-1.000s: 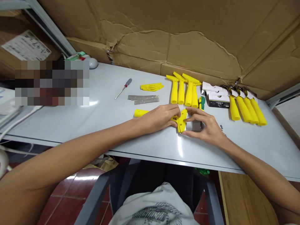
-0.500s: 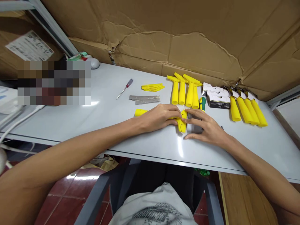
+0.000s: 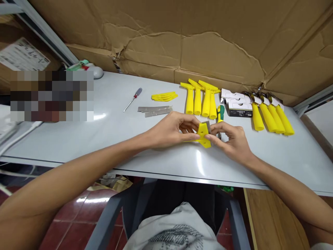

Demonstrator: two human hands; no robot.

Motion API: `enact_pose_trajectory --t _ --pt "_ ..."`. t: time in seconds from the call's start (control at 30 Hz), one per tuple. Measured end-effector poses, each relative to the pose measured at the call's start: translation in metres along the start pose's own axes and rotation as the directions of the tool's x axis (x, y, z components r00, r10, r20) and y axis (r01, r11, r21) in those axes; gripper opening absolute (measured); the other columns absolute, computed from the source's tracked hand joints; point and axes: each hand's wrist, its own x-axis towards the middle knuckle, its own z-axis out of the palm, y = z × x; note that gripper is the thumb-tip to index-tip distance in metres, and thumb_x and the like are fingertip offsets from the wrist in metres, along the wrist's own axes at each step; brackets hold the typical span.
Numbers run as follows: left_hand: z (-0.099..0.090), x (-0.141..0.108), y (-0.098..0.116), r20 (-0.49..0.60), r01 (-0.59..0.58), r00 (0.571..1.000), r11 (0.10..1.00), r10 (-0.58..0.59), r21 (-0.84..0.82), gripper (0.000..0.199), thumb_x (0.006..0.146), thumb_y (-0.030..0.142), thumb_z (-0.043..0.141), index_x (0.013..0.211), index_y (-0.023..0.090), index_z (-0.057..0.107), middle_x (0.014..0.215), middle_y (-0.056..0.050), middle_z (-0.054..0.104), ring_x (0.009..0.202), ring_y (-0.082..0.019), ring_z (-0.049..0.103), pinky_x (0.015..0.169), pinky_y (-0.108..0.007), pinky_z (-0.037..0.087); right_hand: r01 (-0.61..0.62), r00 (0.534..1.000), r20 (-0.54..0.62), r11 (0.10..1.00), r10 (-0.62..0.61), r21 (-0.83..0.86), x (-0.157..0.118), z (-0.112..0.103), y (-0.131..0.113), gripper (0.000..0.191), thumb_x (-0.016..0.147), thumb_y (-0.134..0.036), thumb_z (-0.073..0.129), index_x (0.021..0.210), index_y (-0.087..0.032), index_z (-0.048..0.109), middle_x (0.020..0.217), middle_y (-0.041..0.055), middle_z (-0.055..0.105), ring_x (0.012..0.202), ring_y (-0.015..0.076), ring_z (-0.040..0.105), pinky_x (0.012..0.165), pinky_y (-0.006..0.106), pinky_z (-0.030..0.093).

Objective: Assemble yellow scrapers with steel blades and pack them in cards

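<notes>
Head view: two hands (image 3: 168,130) (image 3: 235,141) on one yellow scraper (image 3: 202,129), one blade (image 3: 208,127).

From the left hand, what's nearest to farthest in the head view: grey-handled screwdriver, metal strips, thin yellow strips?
From the left hand:
1. Metal strips, just beyond it.
2. Thin yellow strips, behind the metal ones.
3. Grey-handled screwdriver, farther left.

One head-worn camera looks forward and down from above the lap (image 3: 182,194), near the worktop (image 3: 111,123), with left hand (image 3: 168,131) and right hand (image 3: 235,141) mid-frame.
</notes>
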Motion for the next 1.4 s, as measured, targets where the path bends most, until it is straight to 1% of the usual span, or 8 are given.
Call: enact_pose_trajectory --t 0.23,0.43,0.6,0.67,0.97,1.1,1.2,1.4 --pt "-0.003 -0.001 0.003 0.0 0.07 0.998 0.996 -0.07 -0.059 0.02 0.086 0.031 0.082 0.096 0.015 0.074 0.087 -0.004 0.081 0.081 -0.016 0.078 0.074 -0.026 0.063 -0.198 0.966 0.217 0.941 0.14 0.276 0.004 0.002 0.002 0.03 0.087 -0.047 0.086 0.1 -0.022 0.075 0.089 0.0018 0.081 0.075 0.0155 0.076 0.07 0.028 0.064" --pt "-0.01 0.0 0.006 -0.048 0.161 0.984 0.973 -0.171 -0.165 0.025 0.08 0.031 0.087 0.092 0.015 0.072 0.086 -0.004 0.082 0.076 -0.015 0.078 0.065 -0.021 0.061 -0.316 0.938 0.265 0.867 0.224 0.386 0.003 0.003 -0.001 0.039 0.085 -0.041 0.09 0.113 -0.022 0.071 0.086 0.0018 0.084 0.077 0.0184 0.082 0.074 0.029 0.066" --pt "-0.012 0.001 0.008 -0.097 0.185 0.974 0.968 -0.204 -0.172 0.026 0.081 0.033 0.087 0.088 0.015 0.07 0.085 -0.005 0.082 0.079 -0.018 0.081 0.067 -0.023 0.063 -0.195 0.98 0.018 0.923 0.2 0.331 0.002 -0.001 -0.002 0.019 0.096 -0.034 0.079 0.112 -0.023 0.078 0.086 0.0008 0.081 0.074 0.0134 0.077 0.07 0.026 0.063" --pt "-0.011 0.001 0.007 -0.097 0.187 0.974 0.971 -0.203 -0.151 0.026 0.081 0.034 0.087 0.088 0.015 0.07 0.087 -0.006 0.083 0.081 -0.019 0.081 0.067 -0.023 0.064 -0.157 0.984 -0.025 0.933 0.174 0.325 0.002 -0.002 -0.001 0.018 0.096 -0.031 0.079 0.112 -0.024 0.08 0.083 -0.0001 0.079 0.072 0.0127 0.075 0.069 0.027 0.062" --pt "-0.006 0.001 0.006 -0.102 0.147 0.982 0.984 -0.158 -0.103 0.026 0.083 0.036 0.086 0.093 0.015 0.075 0.091 -0.006 0.084 0.081 -0.019 0.081 0.069 -0.024 0.065 -0.173 0.983 -0.019 0.952 0.184 0.251 0.003 -0.001 0.003 0.023 0.091 -0.036 0.083 0.112 -0.027 0.084 0.096 0.0032 0.084 0.08 0.0159 0.075 0.07 0.03 0.062" --pt "-0.008 0.002 0.005 -0.132 0.138 0.979 0.985 -0.152 -0.108 0.027 0.08 0.036 0.089 0.088 0.016 0.073 0.086 -0.004 0.083 0.079 -0.018 0.081 0.069 -0.024 0.065 -0.15 0.983 -0.073 0.969 0.167 0.196 0.002 0.0 0.002 0.018 0.091 -0.034 0.083 0.107 -0.028 0.086 0.099 0.0038 0.085 0.081 0.0169 0.074 0.067 0.031 0.06" --pt "-0.006 0.001 0.004 -0.09 0.127 0.987 0.987 -0.136 -0.097 0.027 0.082 0.037 0.088 0.095 0.016 0.076 0.092 -0.005 0.084 0.081 -0.018 0.081 0.071 -0.024 0.065 -0.134 0.983 -0.099 0.974 0.154 0.181 0.0 0.004 0.0 0.019 0.093 -0.032 0.081 0.111 -0.028 0.085 0.096 0.0027 0.083 0.079 0.0159 0.072 0.068 0.032 0.059" --pt "-0.005 -0.001 0.004 -0.088 0.092 0.991 0.995 -0.096 -0.049 0.023 0.083 0.035 0.087 0.096 0.016 0.08 0.093 -0.004 0.084 0.082 -0.018 0.081 0.074 -0.024 0.066 -0.007 0.999 -0.033 0.999 0.008 0.049 0.002 0.002 -0.004 0.012 0.098 -0.027 0.073 0.106 -0.023 0.082 0.09 0.0029 0.079 0.078 0.0149 0.07 0.071 0.032 0.058"
